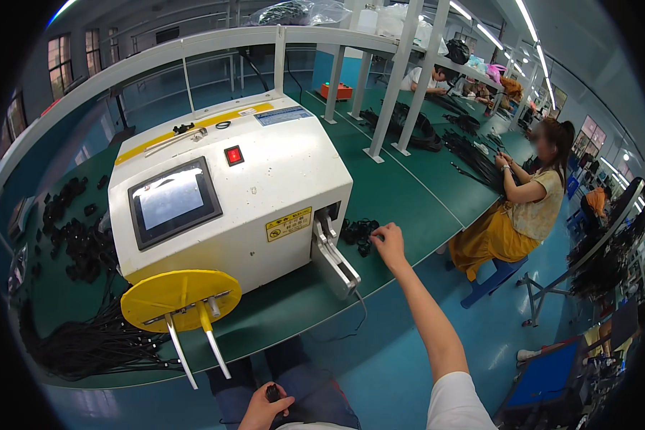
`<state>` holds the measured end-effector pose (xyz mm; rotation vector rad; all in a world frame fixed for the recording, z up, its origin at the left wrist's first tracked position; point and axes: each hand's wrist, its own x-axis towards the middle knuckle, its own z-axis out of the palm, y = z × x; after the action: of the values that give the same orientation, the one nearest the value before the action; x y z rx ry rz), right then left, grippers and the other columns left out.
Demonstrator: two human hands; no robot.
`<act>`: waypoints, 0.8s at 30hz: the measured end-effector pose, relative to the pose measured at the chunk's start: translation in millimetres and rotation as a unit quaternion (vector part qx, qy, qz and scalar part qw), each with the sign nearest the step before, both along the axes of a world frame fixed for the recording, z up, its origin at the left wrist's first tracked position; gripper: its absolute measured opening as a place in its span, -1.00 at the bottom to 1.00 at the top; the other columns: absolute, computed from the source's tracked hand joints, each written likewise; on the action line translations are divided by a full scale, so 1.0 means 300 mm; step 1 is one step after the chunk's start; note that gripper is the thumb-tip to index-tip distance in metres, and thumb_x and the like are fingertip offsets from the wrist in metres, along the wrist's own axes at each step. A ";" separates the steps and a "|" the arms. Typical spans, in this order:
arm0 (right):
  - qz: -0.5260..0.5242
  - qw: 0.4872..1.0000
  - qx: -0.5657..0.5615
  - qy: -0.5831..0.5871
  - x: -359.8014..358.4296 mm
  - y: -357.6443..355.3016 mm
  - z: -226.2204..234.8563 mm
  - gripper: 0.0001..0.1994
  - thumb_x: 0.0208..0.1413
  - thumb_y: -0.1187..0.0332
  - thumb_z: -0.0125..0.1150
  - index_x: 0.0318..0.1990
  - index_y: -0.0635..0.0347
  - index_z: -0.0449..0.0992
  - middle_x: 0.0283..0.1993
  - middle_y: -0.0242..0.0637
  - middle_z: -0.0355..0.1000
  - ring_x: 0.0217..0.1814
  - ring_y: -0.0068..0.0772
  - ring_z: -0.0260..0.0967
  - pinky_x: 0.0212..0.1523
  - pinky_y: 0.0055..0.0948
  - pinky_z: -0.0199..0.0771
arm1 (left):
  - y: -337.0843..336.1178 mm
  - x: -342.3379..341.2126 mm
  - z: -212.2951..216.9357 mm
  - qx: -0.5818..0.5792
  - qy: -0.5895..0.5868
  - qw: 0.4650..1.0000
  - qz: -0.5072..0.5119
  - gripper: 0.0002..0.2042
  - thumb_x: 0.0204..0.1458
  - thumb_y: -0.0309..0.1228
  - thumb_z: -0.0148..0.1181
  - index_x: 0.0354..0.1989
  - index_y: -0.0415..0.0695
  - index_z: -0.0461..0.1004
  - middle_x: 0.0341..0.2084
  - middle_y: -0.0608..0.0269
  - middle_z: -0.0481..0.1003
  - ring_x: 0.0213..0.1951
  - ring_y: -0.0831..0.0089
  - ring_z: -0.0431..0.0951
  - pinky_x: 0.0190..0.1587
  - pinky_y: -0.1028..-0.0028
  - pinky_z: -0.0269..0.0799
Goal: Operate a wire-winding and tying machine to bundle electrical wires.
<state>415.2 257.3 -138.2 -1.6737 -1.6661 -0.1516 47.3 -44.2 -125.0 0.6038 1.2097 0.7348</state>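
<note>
Low in front of my lap, my left hand (pixel 265 410) is closed around a small black cable end (pixel 272 392), most of it hidden by the fingers. My right hand (pixel 389 246) reaches out over the green table, fingers pinched together. Its fingertips are at the edge of a small pile of black twisted ties or loops (pixel 357 231); whether they grip one is too small to tell. Between my hands stands a white machine (pixel 265 193) with a slotted metal arm (pixel 335 259) close to my right hand. A yellow disc with two prongs (pixel 181 297) sits on its front.
Bundled black cables (pixel 100 342) lie at the table's left front, with loose black parts (pixel 75 222) behind them. White metal posts (pixel 395 86) carry a shelf over the table (pixel 423 186). At the right a seated co-worker (pixel 534 193) handles black cables (pixel 473 158).
</note>
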 end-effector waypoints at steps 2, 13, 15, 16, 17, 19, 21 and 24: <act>0.025 1.000 -0.006 -0.017 -0.010 0.004 -0.013 -0.92 -0.16 0.37 0.32 -0.49 0.12 0.56 -0.37 -0.18 0.37 -0.23 -0.12 0.37 -0.29 -0.16 0.38 | 0.000 -0.001 0.000 0.000 -0.006 1.000 0.000 -0.80 -0.10 -0.64 0.26 -0.45 -0.22 0.30 -0.63 0.24 0.38 -0.59 0.49 0.45 -0.51 0.48 0.38; -0.008 0.972 -0.087 0.218 0.051 0.018 0.007 -0.88 -0.06 0.37 0.27 -0.43 0.25 0.57 -0.43 -0.26 0.49 -0.39 -0.48 0.37 -0.32 -0.52 0.31 | -0.037 -0.017 0.004 0.061 -0.012 0.998 -0.002 -0.84 -0.09 -0.55 0.23 -0.44 -0.17 0.33 -0.65 0.28 0.36 -0.65 0.51 0.39 -0.58 0.55 0.29; 0.031 0.943 -0.062 0.327 0.033 -0.070 0.064 -0.87 0.02 0.39 0.21 -0.38 0.28 0.55 -0.46 -0.42 0.42 -0.39 -0.62 0.28 -0.33 -0.60 0.26 | -0.043 -0.034 -0.035 0.024 -0.021 0.999 0.009 -0.81 -0.12 -0.65 0.25 -0.44 -0.23 0.32 -0.56 0.22 0.41 -0.58 0.48 0.44 -0.51 0.50 0.37; 0.050 0.919 -0.083 0.383 -0.036 -0.151 0.154 -0.89 0.02 0.42 0.20 -0.38 0.30 0.53 -0.46 -0.42 0.40 -0.38 -0.59 0.28 -0.30 -0.58 0.27 | -0.047 -0.037 -0.044 0.019 -0.022 0.999 0.022 -0.81 -0.12 -0.65 0.25 -0.44 -0.23 0.32 -0.56 0.22 0.41 -0.58 0.48 0.44 -0.51 0.50 0.37; 0.067 0.890 -0.109 0.437 -0.106 -0.242 0.235 -0.91 0.01 0.46 0.18 -0.38 0.31 0.51 -0.46 -0.42 0.38 -0.37 -0.57 0.29 -0.28 -0.56 0.28 | -0.049 -0.040 -0.047 0.049 -0.025 0.998 0.021 -0.82 -0.12 -0.66 0.24 -0.43 -0.23 0.32 -0.49 0.17 0.44 -0.58 0.48 0.44 -0.51 0.51 0.37; 0.149 0.842 -0.158 0.494 -0.147 -0.438 0.276 -0.96 0.04 0.50 0.15 -0.38 0.27 0.48 -0.37 -0.47 0.32 -0.27 -0.62 0.24 -0.17 -0.63 0.22 | -0.030 -0.030 -0.034 0.108 -0.033 0.994 -0.003 -0.83 -0.13 -0.67 0.22 -0.43 -0.24 0.33 -0.35 0.08 0.48 -0.56 0.48 0.44 -0.51 0.52 0.36; 0.268 0.791 -0.221 0.504 -0.267 -0.615 0.298 -0.95 0.04 0.51 0.13 -0.44 0.21 0.44 -0.24 -0.44 0.28 -0.22 -0.64 0.18 -0.18 -0.64 0.15 | 0.020 -0.013 -0.003 0.139 -0.127 0.982 -0.023 -0.83 -0.14 -0.67 0.19 -0.42 -0.22 0.33 -0.05 -0.06 0.41 -0.55 0.50 0.43 -0.53 0.53 0.34; 0.320 0.720 -0.343 0.512 -0.446 -0.766 0.251 -0.96 0.03 0.51 0.15 -0.43 0.23 0.45 -0.19 -0.41 0.25 -0.19 -0.62 0.17 -0.17 -0.63 0.15 | 0.084 0.016 0.085 0.114 -0.262 0.958 -0.033 -0.81 -0.18 -0.70 0.16 -0.42 -0.19 0.32 0.14 -0.08 0.24 -0.59 0.55 0.33 -0.56 0.54 0.23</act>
<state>281.4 27.5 -62.8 -1.0684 -1.2788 1.6114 52.0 -18.9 -99.4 0.5858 0.6163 0.9146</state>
